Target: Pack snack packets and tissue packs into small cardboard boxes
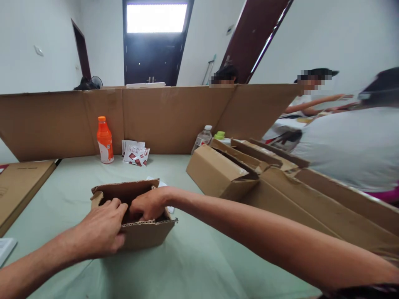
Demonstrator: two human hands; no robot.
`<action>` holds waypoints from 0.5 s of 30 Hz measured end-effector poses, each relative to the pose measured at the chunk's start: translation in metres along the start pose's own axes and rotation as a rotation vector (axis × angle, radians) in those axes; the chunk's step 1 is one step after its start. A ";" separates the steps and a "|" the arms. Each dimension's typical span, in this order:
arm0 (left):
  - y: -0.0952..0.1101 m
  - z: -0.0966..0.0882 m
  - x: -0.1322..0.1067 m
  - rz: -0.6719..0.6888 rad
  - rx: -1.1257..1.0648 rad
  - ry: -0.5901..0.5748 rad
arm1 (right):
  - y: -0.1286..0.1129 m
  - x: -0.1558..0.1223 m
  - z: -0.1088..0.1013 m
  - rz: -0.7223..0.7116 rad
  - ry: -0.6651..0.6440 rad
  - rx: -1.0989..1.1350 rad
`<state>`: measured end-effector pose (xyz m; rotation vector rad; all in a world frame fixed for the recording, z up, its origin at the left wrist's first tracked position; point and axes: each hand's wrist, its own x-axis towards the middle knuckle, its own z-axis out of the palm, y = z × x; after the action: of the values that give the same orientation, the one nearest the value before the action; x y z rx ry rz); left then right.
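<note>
A small open cardboard box (pixel 141 237) with ragged cut edges stands on the green-covered table in front of me. My left hand (pixel 104 226) grips its near-left edge, the thumb outside and the fingers bent over into the opening. From the right, my right hand (pixel 149 205) reaches down into the box with its fingers curled. Its fingertips are hidden inside, so what they hold, if anything, does not show. Behind the box's right corner, a bit of something white (pixel 162 183) sticks out on the table.
A cardboard panel (pixel 174 120) borders the table's far side. Before it stand an orange bottle (pixel 105 141), white-and-red packets (pixel 136 155) and a clear bottle (pixel 204 138). Cardboard cartons (pixel 218 170) fill the right. A flat carton (pixel 21 187) lies left. Several people sit beyond.
</note>
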<state>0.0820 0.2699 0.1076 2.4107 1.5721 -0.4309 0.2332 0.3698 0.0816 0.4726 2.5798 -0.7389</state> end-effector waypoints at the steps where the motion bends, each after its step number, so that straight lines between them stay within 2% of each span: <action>1: -0.001 -0.004 0.001 0.028 -0.015 -0.058 | -0.003 -0.002 0.000 -0.031 -0.023 0.037; 3: -0.005 -0.012 0.005 0.084 -0.033 -0.190 | -0.011 -0.010 -0.002 -0.076 -0.039 0.096; 5: -0.009 -0.018 0.010 0.109 -0.030 -0.284 | -0.017 -0.027 -0.007 -0.109 0.009 0.138; 7: -0.010 -0.021 0.013 0.129 -0.023 -0.309 | -0.011 -0.053 -0.015 -0.168 0.195 0.257; 9: -0.007 -0.023 0.012 0.145 -0.016 -0.302 | 0.011 -0.080 -0.021 -0.159 0.537 0.437; 11: -0.001 -0.025 0.008 0.139 0.005 -0.291 | 0.047 -0.095 -0.018 0.037 0.886 0.560; 12: 0.002 -0.025 0.006 0.128 0.025 -0.287 | 0.069 -0.097 -0.012 0.204 0.978 0.581; 13: 0.005 -0.025 0.003 0.117 0.047 -0.282 | 0.091 -0.093 -0.002 0.315 1.002 0.583; 15: 0.010 -0.023 -0.001 0.104 0.094 -0.274 | 0.130 -0.077 0.023 0.434 0.997 0.572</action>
<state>0.0932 0.2731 0.1296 2.3646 1.3314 -0.7925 0.3607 0.4451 0.0454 1.9180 2.8315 -1.3009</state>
